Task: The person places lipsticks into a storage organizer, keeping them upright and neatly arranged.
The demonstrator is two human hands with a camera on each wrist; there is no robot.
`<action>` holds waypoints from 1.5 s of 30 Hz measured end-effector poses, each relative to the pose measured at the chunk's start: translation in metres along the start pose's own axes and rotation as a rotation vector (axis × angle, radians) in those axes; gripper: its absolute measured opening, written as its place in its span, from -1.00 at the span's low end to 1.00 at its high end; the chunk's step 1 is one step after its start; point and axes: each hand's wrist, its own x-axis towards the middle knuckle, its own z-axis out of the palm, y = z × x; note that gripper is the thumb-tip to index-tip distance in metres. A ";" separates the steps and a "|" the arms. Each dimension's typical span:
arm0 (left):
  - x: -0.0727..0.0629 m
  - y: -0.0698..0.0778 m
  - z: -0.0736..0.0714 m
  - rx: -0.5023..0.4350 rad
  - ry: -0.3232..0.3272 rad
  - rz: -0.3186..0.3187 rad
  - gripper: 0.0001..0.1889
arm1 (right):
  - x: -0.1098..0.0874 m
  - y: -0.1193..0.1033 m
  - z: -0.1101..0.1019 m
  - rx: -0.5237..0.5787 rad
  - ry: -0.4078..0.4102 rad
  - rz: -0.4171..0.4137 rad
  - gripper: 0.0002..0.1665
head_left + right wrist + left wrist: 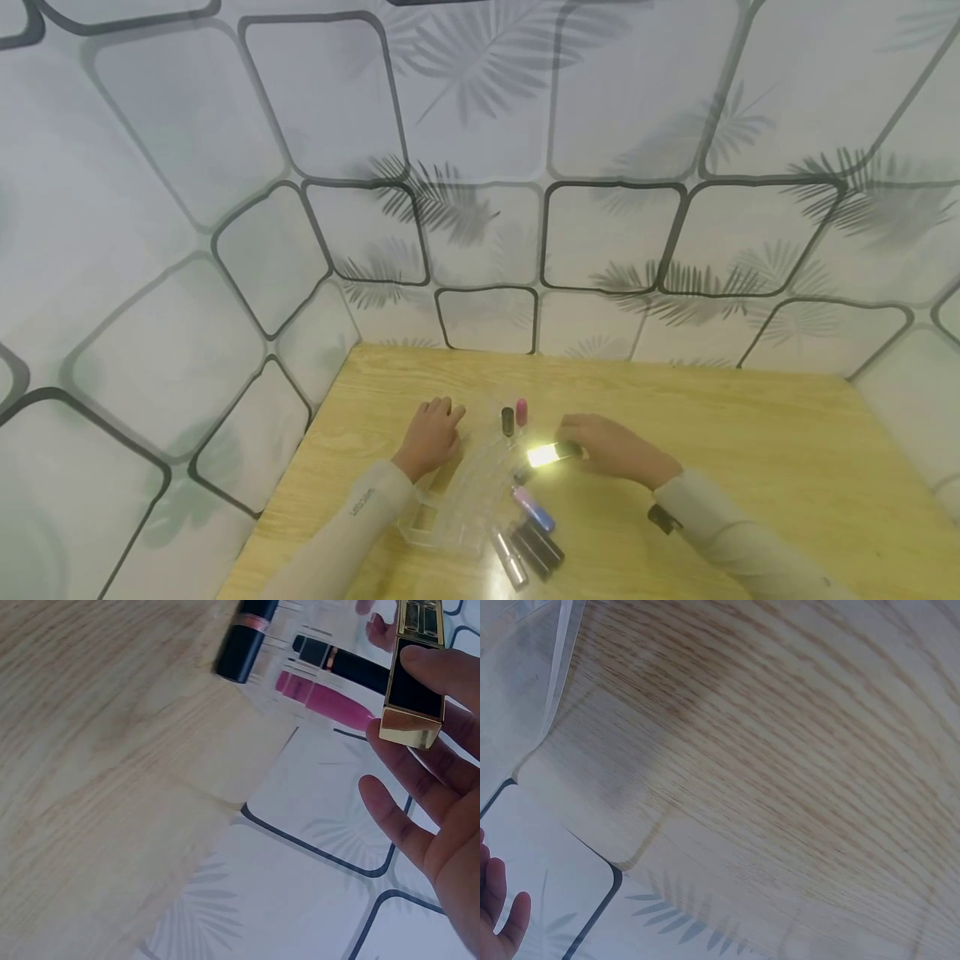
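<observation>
My right hand point(611, 450) pinches a black lipstick point(416, 682) with gold ends, thumb on its side. In the head view its gold part shines brightly, just right of a clear plastic organizer point(468, 500) with small compartments. A black tube point(507, 421) and a pink tube point(521, 412) stand upright at the organizer's far end. My left hand point(431, 437) rests at the organizer's far left side, fingers relaxed and holding nothing. Only a few of its fingertips point(516, 922) show in the left wrist view.
On the wooden table point(712, 467), along the organizer's near right side, lie a pink-and-blue tube point(534, 508), black tubes point(538, 547) and a silvery tube point(510, 560). A patterned white wall covering point(487, 250) rises behind the table and at its left.
</observation>
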 end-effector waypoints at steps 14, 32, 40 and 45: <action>0.001 0.000 0.002 0.002 0.011 0.005 -0.76 | 0.019 -0.020 -0.023 -0.016 -0.036 0.027 -0.80; 0.000 -0.001 0.002 -0.003 0.014 0.005 -0.75 | 0.050 -0.029 -0.029 -0.035 -0.018 -0.046 -0.75; 0.000 -0.001 0.000 -0.009 0.018 0.001 -0.76 | 0.074 -0.026 -0.027 -0.093 -0.059 -0.084 -0.83; 0.000 -0.001 0.001 -0.001 0.017 -0.002 -0.75 | 0.089 -0.024 -0.022 -0.121 -0.098 -0.097 -0.84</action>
